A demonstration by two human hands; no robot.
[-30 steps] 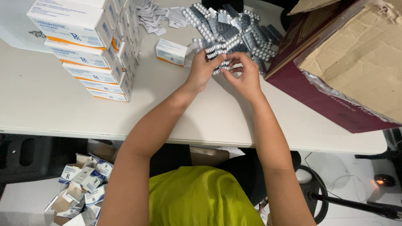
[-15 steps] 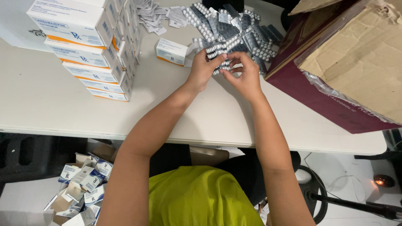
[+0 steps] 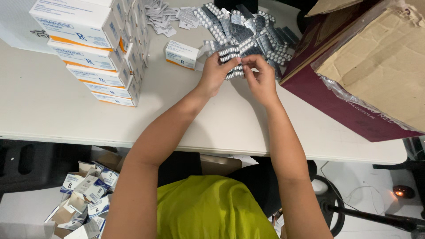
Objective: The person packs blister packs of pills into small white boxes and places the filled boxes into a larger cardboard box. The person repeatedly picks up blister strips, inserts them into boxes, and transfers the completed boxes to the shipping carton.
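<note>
Left hand (image 3: 215,73) and right hand (image 3: 261,79) both pinch a blister-pack stack (image 3: 233,66); maroon carton (image 3: 354,102) contents probably hidden.

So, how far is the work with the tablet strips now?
Already done, it seems: a stack of closed white boxes on the table, and emptied cartons on the floor. In hand: the left hand and the right hand together hold a bundle of blister strips. Left: a loose heap of strips and one small box beside it.
</note>
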